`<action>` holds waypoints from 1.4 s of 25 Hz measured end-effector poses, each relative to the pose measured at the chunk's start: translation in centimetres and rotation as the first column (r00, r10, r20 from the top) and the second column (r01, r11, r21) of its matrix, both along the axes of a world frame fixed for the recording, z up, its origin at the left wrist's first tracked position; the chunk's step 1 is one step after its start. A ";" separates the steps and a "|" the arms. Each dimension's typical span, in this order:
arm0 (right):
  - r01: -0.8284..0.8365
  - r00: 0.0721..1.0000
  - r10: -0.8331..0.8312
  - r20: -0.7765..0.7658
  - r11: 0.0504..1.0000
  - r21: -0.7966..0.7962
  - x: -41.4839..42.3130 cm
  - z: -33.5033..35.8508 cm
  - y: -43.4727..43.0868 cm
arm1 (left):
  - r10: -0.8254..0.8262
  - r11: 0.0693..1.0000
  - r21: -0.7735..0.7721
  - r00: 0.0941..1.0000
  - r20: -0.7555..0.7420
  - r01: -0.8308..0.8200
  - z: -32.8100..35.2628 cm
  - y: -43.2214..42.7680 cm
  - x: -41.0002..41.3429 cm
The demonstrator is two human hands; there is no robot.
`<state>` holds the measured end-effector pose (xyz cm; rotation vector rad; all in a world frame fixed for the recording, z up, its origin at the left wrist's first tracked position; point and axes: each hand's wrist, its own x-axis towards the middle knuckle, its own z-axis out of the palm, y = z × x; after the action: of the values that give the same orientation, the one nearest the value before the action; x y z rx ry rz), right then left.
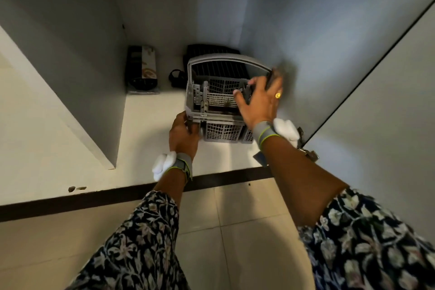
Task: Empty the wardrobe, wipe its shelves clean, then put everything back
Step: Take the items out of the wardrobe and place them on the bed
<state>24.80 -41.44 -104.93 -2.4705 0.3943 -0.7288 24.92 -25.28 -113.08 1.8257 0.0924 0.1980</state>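
A grey basket [219, 99] is held at the right of the white wardrobe shelf [150, 129]. Its near left corner is gripped by the left hand [183, 132], and its right rim is clasped by the right hand [261, 101]. The basket should be kept level and moved clear of the dark tray [211, 50] behind it, so that nothing is spilled.

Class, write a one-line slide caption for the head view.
Wardrobe clean-out: left hand and right hand grip a grey basket at the white shelf.
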 end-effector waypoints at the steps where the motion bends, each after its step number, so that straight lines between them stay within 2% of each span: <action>1: 0.073 0.997 -0.071 0.042 0.996 -0.044 0.1 -0.1 1.4 | -0.032 0.999 0.015 0.999 0.015 0.032 0.0 -0.1 -0.1; 3: 0.088 0.996 -0.086 0.032 0.991 -0.102 0.4 -0.8 3.7 | -0.110 0.992 0.073 0.993 0.044 0.107 0.1 -0.3 -0.3; 6: -0.095 0.978 0.068 -0.198 0.987 -0.129 1.5 -2.6 5.2 | -0.163 0.957 0.251 0.985 0.053 0.145 -0.5 0.1 0.5; 8: -0.118 0.960 0.080 -0.268 0.984 -0.130 2.2 -3.8 5.3 | -0.117 0.945 0.314 0.991 0.071 0.089 -1.2 1.3 1.9; 9: -0.099 0.965 0.060 -0.256 0.985 -0.141 2.5 -4.3 5.5 | -0.059 0.945 0.326 0.996 0.072 0.033 -1.5 2.0 2.8; 12: 0.006 0.996 -0.028 -0.090 0.973 -0.232 2.3 -5.1 6.2 | 0.082 0.911 0.401 0.995 0.060 -0.099 -2.0 4.1 5.6; 14: 0.063 0.998 -0.063 0.008 0.959 -0.275 2.6 -5.9 6.1 | 0.128 0.862 0.493 0.992 0.004 -0.114 -2.4 5.1 8.2; 17: 0.106 0.994 -0.092 0.064 0.955 -0.276 3.7 -6.5 6.0 | 0.142 0.798 0.601 0.983 -0.113 -0.046 -3.0 6.2 12.4; 18: 0.108 0.993 -0.093 0.070 0.957 -0.271 4.0 -6.6 6.0 | 0.131 0.764 0.645 0.985 -0.116 -0.025 -3.0 6.3 13.7; 20: 0.112 0.991 -0.087 0.104 0.957 -0.268 4.3 -6.6 6.0 | 0.110 0.637 0.771 0.990 -0.087 -0.003 -2.5 6.8 15.9; 22: 0.108 0.990 -0.079 0.116 0.959 -0.264 4.5 -6.7 6.2 | 0.104 0.513 0.854 0.982 -0.158 0.083 -2.4 7.9 18.1; 25: 0.121 0.989 -0.093 0.114 0.954 -0.275 4.5 -6.9 6.2 | 0.099 0.521 0.832 0.954 -0.282 0.191 -3.4 9.5 19.2; 29: 0.123 0.990 -0.096 0.104 0.947 -0.296 4.5 -6.9 6.4 | 0.069 0.356 0.895 0.947 -0.312 0.269 -3.4 10.7 18.3; 30: 0.123 0.990 -0.096 0.105 0.946 -0.298 4.6 -6.8 6.3 | 0.055 0.341 0.901 0.952 -0.302 0.266 -3.1 10.8 18.0; 35: 0.096 0.993 -0.074 0.090 0.958 -0.270 4.3 -6.1 6.3 | 0.001 0.347 0.867 0.924 -0.383 0.359 -3.6 10.0 13.9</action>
<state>29.09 -35.19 -111.06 -2.6841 0.3955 -0.9711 38.79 -15.28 -116.71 3.0284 -0.0196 -0.3132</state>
